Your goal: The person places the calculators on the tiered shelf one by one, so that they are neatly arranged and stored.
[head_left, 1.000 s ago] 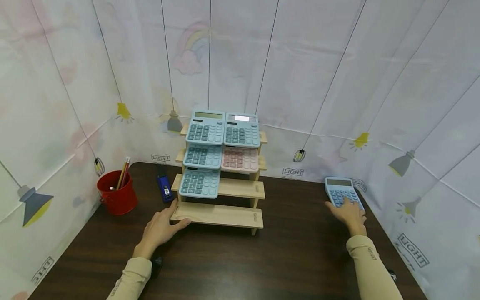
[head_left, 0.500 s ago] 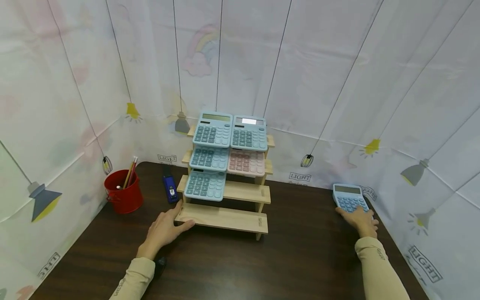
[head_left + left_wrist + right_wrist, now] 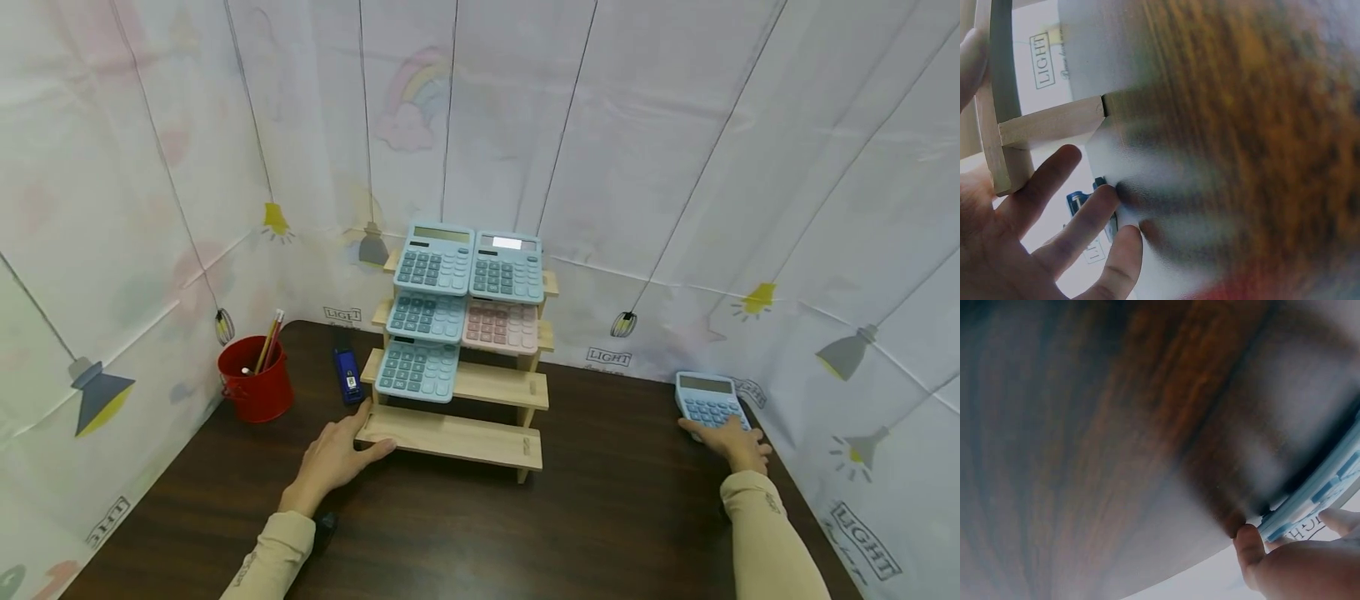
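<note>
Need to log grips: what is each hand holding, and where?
Right hand grips the blue calculator by its near edge; left hand rests on the wooden stand, bottom-left corner.

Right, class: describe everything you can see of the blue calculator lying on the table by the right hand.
The blue calculator is light blue plastic with a greyish display strip at its far end and rows of slightly darker blue keys below. It lies flat, face up, near the far right corner of the dark wooden table, close to the printed backdrop. The right hand rests on its near end, thumb at its near left edge, covering the lower keys.
</note>
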{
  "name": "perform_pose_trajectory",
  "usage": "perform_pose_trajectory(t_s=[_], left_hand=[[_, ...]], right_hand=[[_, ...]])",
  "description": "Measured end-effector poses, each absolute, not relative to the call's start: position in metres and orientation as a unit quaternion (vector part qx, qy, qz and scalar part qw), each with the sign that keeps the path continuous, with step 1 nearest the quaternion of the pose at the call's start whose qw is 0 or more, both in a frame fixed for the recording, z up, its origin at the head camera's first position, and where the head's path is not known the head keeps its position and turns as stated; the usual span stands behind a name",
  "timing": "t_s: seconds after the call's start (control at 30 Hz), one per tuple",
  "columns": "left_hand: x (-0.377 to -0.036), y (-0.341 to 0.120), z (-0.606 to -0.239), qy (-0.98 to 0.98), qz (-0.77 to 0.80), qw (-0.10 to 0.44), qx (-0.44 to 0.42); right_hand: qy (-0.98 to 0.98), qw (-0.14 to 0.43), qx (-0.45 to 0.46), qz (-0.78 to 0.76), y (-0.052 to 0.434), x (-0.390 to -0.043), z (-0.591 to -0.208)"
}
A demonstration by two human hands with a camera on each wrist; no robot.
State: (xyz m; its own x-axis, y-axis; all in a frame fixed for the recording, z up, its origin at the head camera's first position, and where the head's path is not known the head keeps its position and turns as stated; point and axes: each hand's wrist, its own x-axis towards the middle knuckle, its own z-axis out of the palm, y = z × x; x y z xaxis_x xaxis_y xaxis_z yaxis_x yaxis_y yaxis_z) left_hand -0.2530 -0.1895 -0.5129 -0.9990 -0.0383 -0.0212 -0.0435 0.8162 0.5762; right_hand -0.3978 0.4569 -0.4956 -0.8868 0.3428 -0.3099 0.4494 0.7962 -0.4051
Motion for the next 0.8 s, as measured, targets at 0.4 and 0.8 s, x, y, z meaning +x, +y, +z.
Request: perform_pose_trajectory(t_s=[0.4,0.8], left_hand=[[-0.253,-0.189,-0.509,0.953,0.303,-0.001,-0.014],[-0.253,-0.189,-0.512,0.952,0.306,0.009,-0.022]], right_hand=[[0.942,0.106,0.221,-0.227,0.45,-0.384,-0.49],[0.946,0.111,0.215,-0.218,0.438,-0.376,-0.487]])
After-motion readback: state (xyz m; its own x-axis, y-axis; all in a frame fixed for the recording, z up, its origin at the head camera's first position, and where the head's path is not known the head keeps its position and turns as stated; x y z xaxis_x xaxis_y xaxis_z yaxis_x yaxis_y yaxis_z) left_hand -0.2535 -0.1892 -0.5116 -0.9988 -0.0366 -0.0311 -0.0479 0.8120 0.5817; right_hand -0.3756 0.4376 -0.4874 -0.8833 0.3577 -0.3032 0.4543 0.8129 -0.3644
